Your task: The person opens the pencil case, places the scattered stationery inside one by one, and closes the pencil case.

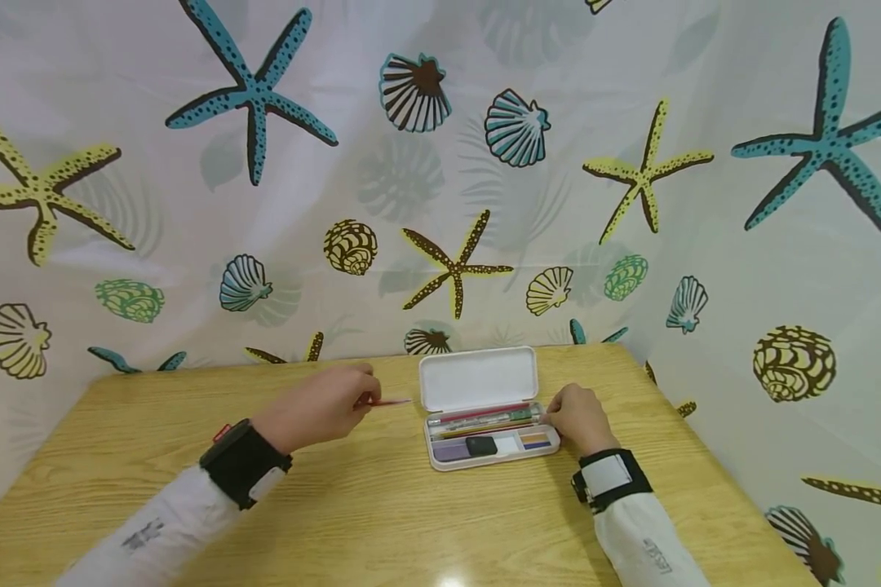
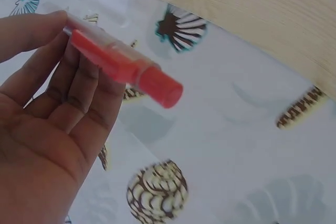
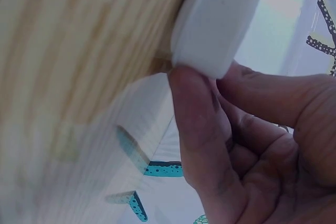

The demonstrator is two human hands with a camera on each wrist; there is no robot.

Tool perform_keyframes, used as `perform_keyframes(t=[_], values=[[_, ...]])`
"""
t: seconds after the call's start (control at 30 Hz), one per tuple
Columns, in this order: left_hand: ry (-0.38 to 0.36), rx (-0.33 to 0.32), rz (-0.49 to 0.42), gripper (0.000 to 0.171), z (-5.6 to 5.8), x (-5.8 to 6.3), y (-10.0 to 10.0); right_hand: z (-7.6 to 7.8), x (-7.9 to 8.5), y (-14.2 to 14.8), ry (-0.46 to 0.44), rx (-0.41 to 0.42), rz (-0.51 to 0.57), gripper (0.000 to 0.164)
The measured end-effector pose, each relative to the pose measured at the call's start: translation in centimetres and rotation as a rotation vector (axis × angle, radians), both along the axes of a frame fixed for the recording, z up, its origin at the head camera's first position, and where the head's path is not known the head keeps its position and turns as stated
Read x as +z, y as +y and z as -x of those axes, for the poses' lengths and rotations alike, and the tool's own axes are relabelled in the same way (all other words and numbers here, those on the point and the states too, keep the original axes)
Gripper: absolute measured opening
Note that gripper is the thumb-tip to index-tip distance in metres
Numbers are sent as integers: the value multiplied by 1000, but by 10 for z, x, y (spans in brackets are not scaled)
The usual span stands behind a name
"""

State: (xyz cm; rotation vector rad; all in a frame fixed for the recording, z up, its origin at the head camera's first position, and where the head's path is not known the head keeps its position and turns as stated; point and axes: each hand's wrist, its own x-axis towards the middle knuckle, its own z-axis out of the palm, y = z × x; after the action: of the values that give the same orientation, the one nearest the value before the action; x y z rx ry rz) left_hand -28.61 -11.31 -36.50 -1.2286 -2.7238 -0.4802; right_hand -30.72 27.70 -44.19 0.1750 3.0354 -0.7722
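My left hand (image 1: 326, 408) holds a red pen (image 2: 118, 64) between thumb and fingers, above the table left of the pencil case. The pen has a clear barrel, a red clip and a red end; its tip points right in the head view. An open white pencil case (image 1: 477, 466) lies on the table with its lid (image 1: 479, 379) tipped back. My right hand (image 1: 582, 417) pinches the right end of the case; in the right wrist view thumb and finger grip its white corner (image 3: 212, 35). Several pencils and pens (image 1: 480, 420) lie in the case's back compartment.
The front compartments hold a black block (image 1: 481, 446), a purple piece (image 1: 451, 452), a white piece (image 1: 507, 444) and an orange-and-blue piece (image 1: 535, 441). A wooden table (image 1: 338, 522) lies beneath. Behind it hangs a white cloth (image 1: 323, 196) with starfish and shells.
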Motion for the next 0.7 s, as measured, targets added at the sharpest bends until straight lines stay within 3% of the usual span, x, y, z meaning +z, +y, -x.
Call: perform_keyframes(t=[0.3, 0.5, 0.7], values=[[18, -60, -29, 13, 25, -2, 74, -2, -1, 1, -1, -3, 3, 14], [29, -54, -39, 15, 37, -10, 108, -2, 0, 0, -8, -4, 8, 14], [-12, -13, -29, 14, 44, -24, 135, -2, 1, 1, 1, 2, 6, 13]])
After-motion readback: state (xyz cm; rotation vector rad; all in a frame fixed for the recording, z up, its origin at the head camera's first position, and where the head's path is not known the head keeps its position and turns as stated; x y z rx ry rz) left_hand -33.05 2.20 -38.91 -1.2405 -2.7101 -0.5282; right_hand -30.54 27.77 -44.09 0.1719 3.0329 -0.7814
